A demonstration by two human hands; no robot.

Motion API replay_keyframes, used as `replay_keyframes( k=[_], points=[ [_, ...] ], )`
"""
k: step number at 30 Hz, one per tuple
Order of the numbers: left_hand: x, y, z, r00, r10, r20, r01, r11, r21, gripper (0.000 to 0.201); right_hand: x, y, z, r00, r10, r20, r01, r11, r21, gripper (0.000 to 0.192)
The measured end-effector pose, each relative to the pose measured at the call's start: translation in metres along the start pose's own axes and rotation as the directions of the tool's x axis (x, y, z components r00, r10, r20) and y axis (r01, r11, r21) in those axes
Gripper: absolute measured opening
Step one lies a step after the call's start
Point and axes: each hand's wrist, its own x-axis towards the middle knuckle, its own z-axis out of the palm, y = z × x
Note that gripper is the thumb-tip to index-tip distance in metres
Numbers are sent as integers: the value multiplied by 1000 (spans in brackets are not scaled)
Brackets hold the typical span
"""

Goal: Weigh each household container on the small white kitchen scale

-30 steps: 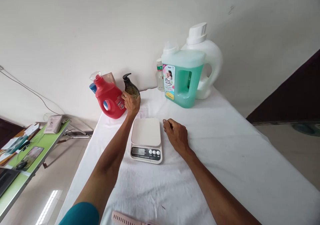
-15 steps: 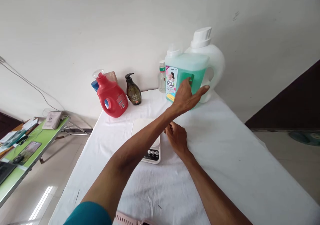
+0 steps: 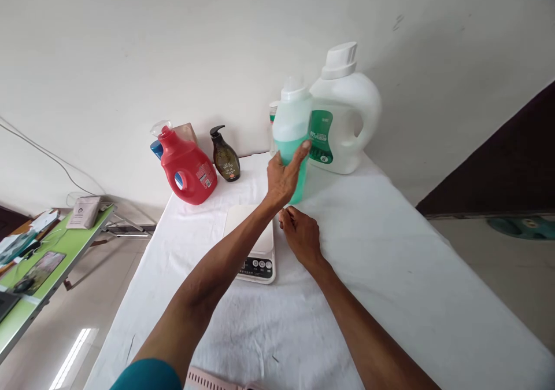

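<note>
My left hand [image 3: 284,173] grips the translucent green detergent jug [image 3: 292,129] from its near side. The jug is turned narrow-side toward me and sits just beyond the white kitchen scale [image 3: 254,245]; I cannot tell if it is lifted off the cloth. My right hand [image 3: 300,234] rests on the white cloth beside the scale's right edge, fingers curled, holding nothing. My left forearm crosses over the scale and hides part of its plate.
A large white jug [image 3: 347,112] stands at the back right by the wall. A red detergent bottle [image 3: 186,167] and a dark pump bottle [image 3: 224,155] stand back left. A green side table [image 3: 39,262] with clutter lies left. A pink object [image 3: 212,381] pokes in at the bottom edge.
My left hand left the dark pump bottle, crossed right to the green jug and took hold of it. The jug has turned and shifted left, away from the white jug. My right hand stayed put.
</note>
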Motion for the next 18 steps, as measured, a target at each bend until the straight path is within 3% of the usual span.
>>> replay_keyframes(
  k=[4, 8, 13, 18],
  points=[
    [6, 5, -13, 988, 78, -134, -91, 992, -90, 51, 0, -2, 0, 1000, 24, 7, -25, 999, 31, 46],
    [13, 15, -17, 978, 87, -190, -114, 985, -133, 51, 0, -2, 0, 999, 45, 11, -45, 998, 43, 47],
    [11, 33, -23, 969, 137, -206, -166, 977, -132, 58, -1, -2, -1, 998, 53, 15, -53, 997, 57, 47],
    [-3, 66, -36, 952, 267, -146, -284, 953, -108, 62, 0, -3, -3, 997, 63, 35, -66, 995, 71, 46]
  ],
)
